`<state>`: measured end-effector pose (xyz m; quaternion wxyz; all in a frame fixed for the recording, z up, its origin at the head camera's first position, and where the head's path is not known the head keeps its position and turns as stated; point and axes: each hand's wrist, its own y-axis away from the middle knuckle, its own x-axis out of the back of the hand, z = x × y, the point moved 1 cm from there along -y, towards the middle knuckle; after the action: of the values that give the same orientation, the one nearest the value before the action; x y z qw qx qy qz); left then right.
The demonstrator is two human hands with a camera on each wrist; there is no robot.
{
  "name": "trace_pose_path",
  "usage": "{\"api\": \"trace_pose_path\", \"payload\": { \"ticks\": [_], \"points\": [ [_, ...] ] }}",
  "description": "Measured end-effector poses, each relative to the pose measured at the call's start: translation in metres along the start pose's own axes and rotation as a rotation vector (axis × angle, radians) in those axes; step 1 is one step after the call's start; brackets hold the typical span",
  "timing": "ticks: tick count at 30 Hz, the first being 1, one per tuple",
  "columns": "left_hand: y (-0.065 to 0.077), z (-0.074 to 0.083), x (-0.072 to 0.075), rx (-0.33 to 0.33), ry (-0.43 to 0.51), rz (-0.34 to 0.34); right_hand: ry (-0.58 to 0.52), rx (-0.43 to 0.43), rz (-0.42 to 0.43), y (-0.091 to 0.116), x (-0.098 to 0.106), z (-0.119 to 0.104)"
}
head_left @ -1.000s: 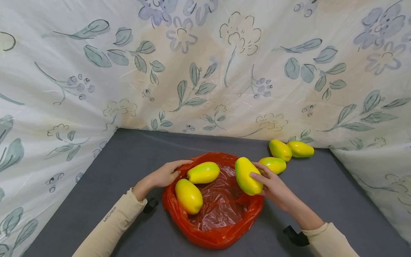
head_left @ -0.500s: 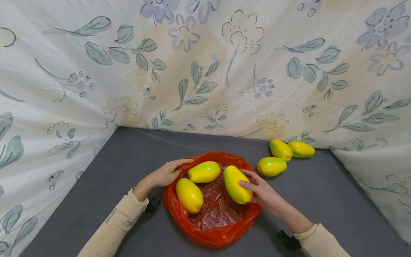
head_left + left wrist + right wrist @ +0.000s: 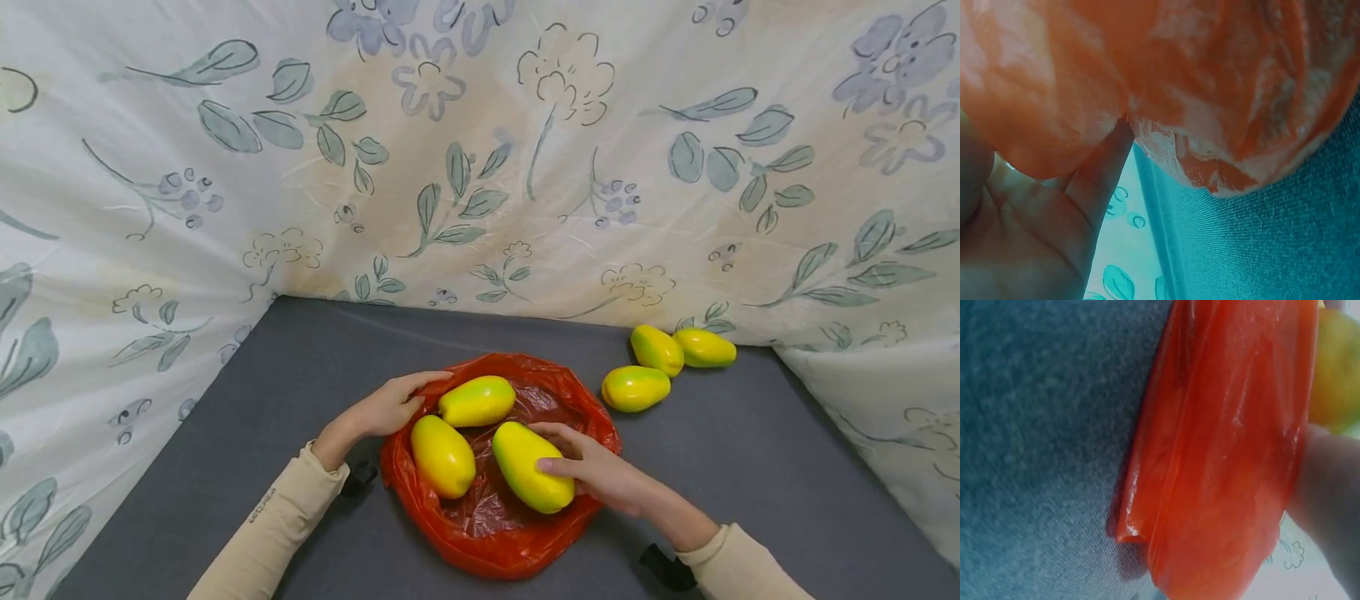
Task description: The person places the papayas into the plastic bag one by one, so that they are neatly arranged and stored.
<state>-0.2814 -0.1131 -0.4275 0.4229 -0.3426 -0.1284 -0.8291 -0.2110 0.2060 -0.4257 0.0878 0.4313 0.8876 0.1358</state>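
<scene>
An orange-red plastic bag (image 3: 498,562) stands with its mouth spread wide. My left hand (image 3: 386,407) grips its left rim; in the left wrist view the fingers (image 3: 1100,178) meet the thin plastic. My right hand (image 3: 600,471) reaches over the right rim and holds a yellow-green mango (image 3: 528,467) inside the mouth, thumb on its near side. Two more mangoes lie in the bag: an upright one (image 3: 442,457) at the left and a sideways one (image 3: 477,402) at the back. The bag's wall (image 3: 1229,450) covers much of the right wrist view.
Outside the bag, at the back right, are a nearer mango (image 3: 636,389) and two touching ones, a left mango (image 3: 657,350) and a right mango (image 3: 705,347). They lie on a dark grey cloth surface (image 3: 322,342). Flower-patterned fabric (image 3: 480,167) rises behind and at both sides.
My right hand has carried its mango leftward and down, from above the right rim into the bag's mouth. The left hand has stayed at the left rim.
</scene>
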Motion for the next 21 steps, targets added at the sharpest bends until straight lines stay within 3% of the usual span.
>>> {"api": "trace_pose_path", "payload": {
  "ticks": [6,21],
  "points": [
    [-0.0001,-0.0012,-0.0014,0.006,0.012,0.001,0.052,-0.008,-0.100,-0.0008,-0.0046,0.0013],
    [0.0001,-0.0035,-0.0040,-0.002,0.016,0.040,0.260,0.005,-0.206,-0.0083,-0.0099,0.0062]
  ]
}}
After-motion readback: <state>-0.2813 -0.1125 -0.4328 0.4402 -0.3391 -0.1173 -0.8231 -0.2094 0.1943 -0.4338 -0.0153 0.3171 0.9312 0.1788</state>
